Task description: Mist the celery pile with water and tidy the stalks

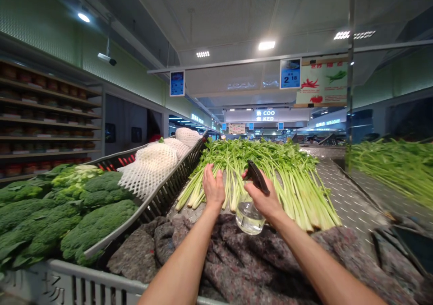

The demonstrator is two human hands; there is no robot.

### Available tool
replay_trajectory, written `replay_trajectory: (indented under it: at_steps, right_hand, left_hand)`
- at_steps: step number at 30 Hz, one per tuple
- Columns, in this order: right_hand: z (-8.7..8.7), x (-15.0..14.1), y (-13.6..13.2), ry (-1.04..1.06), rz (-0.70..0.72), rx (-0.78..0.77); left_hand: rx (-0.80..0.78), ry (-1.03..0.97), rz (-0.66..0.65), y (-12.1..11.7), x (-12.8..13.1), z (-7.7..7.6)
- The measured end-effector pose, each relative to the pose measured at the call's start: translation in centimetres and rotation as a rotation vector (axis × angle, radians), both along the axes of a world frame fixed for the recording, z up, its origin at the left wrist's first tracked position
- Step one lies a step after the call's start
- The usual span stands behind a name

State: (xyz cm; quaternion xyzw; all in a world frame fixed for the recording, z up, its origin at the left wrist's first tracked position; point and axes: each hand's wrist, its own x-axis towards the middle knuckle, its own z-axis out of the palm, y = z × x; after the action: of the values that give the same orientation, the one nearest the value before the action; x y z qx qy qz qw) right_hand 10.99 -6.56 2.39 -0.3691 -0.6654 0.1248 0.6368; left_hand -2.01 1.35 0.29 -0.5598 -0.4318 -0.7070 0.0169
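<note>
My right hand (265, 200) is closed round a clear spray bottle (249, 216) with a black trigger head, held just above the stalk ends of a pile of leafy green stalks (270, 169). My left hand (213, 187) rests with fingers stretched flat on the pale stalk ends at the left of the pile. The greens lie on a sloped metal tread-plate counter (341, 192). A grey felt blanket (216, 255) is bunched up below both hands.
Broccoli heads (84, 214) fill a tilted crate (158, 196) at left, with white foam-netted produce (155, 165) behind. More greens (399, 165) lie at right beyond a mirror-like panel. Wall shelves (47, 120) stand at far left; price signs (290, 73) hang overhead.
</note>
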Motion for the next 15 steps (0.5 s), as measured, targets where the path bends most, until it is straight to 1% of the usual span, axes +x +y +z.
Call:
replay_trajectory:
  at_steps: [2,5,15]
  right_hand:
    - [0.0,-0.2,-0.3,-0.035,0.016,-0.016]
    - [-0.1,-0.1,-0.3,-0.054,0.003,-0.044]
    - [-0.2,0.9,0.5,0.058,-0.061,0.001]
  left_hand:
    - [-0.004,-0.002,0.012,-0.1,0.0,0.0]
    - [-0.025,0.01,0.022,-0.3,-0.1,0.0]
    - [-0.038,-0.015,0.029,-0.4,-0.1,0.0]
